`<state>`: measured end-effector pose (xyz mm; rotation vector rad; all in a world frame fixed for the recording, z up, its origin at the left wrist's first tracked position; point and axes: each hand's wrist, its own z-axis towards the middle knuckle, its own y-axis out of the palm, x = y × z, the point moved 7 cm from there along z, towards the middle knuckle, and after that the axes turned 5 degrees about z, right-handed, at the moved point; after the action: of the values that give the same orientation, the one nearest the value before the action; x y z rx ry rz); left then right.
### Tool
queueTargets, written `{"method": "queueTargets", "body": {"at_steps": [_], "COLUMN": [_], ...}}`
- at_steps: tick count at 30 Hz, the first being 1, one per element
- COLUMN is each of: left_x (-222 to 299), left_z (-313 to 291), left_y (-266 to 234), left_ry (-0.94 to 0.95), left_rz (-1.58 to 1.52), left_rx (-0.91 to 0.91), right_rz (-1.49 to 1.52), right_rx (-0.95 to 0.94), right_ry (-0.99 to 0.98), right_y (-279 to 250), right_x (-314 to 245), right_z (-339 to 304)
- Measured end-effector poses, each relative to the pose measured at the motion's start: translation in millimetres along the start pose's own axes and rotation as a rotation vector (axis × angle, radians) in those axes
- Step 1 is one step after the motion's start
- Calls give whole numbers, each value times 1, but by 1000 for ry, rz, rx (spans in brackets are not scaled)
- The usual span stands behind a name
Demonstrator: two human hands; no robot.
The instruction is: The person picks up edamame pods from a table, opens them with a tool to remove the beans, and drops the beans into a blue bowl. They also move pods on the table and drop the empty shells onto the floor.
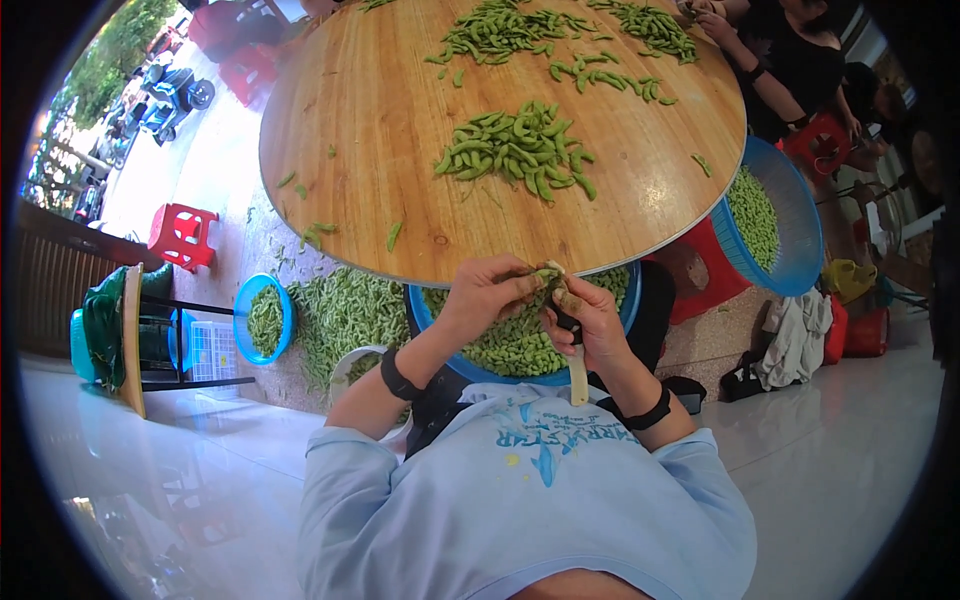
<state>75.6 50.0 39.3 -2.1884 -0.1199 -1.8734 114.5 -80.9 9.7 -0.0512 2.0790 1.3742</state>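
Observation:
In front of my chest, at the near edge of the round wooden table (pixel 330 110), both hands are close together. My left hand (pixel 490 295) is closed, pinching a green bean pod (pixel 547 273). My right hand (pixel 592 318) touches the pod's other side with its fingertips. It is also closed around a tool with a black part and a cream handle (pixel 578 378) that hangs down; its kind is unclear. Under the hands stands a blue tub (pixel 418 310) of green beans (pixel 512 348), partly beneath the tabletop. A heap of bean pods (pixel 520 150) lies on the table ahead.
More pod piles (pixel 505 30) lie at the table's far side, where another person (pixel 785 60) sits. A blue basin of beans (pixel 768 215) stands at the right. Pods (pixel 350 315) cover the floor at the left, beside a small blue basin (pixel 290 320) and a red stool (pixel 183 236).

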Motion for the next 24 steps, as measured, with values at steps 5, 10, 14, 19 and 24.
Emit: {"method": "queueTargets", "body": {"at_steps": [5, 10, 14, 19, 24], "left_x": [-24, -24, 2, -7, -21], "left_z": [3, 0, -5, -5, -9], "left_y": [15, 14, 14, 17, 20], "left_ry": [-120, -112, 311, 79, -149], "left_rz": [-470, -190, 330, 86, -111], "left_rx": [-140, -128, -51, -190, -254], "right_rz": [-263, -391, -470, -548, -708], "right_rx": [32, 36, 20, -98, -120], "right_ry": [-199, -239, -174, -204, -255], "right_y": [-5, -11, -17, -19, -19], "right_x": [-8, -14, -12, -17, -23], "right_z": [1, 8, 14, 14, 14]}}
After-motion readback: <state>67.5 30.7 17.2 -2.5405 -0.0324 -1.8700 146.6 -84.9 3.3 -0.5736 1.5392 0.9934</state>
